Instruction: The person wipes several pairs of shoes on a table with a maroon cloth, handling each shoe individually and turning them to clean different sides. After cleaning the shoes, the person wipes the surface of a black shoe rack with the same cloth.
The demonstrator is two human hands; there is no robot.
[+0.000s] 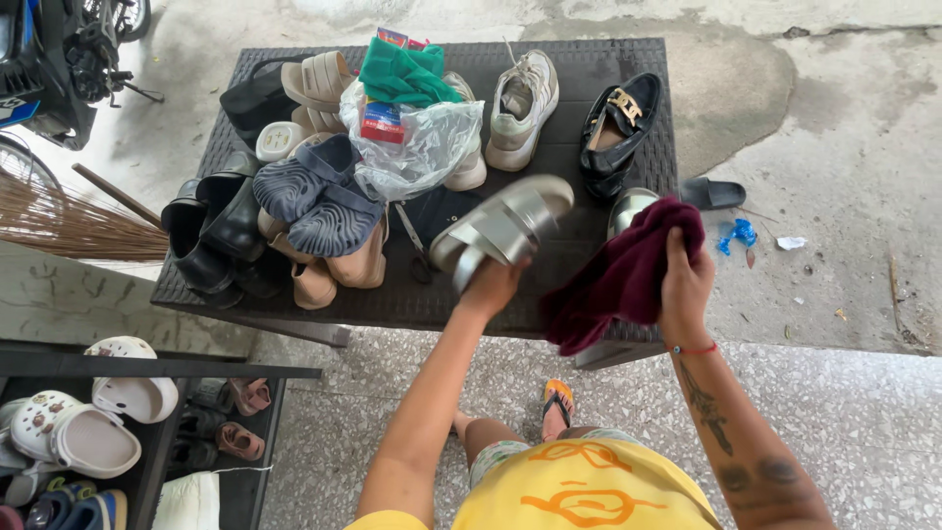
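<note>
My left hand (491, 285) grips a silver strappy sandal (500, 228) by its heel end, holding it tilted above the dark woven table (589, 69). My right hand (684, 285) clutches a bunched maroon cloth (618, 280) just to the sandal's right, over the table's near right corner. A second silver sandal (628, 206) peeks out behind the cloth. My bare forearms reach forward from a yellow shirt.
On the table lie a white sneaker (522, 108), black loafers (618, 128), blue clogs (319, 196), beige sandals, black shoes and a plastic bag with a green cloth (404, 74). A shoe rack with white clogs (78, 432) stands lower left. A broom (69, 221) lies at left.
</note>
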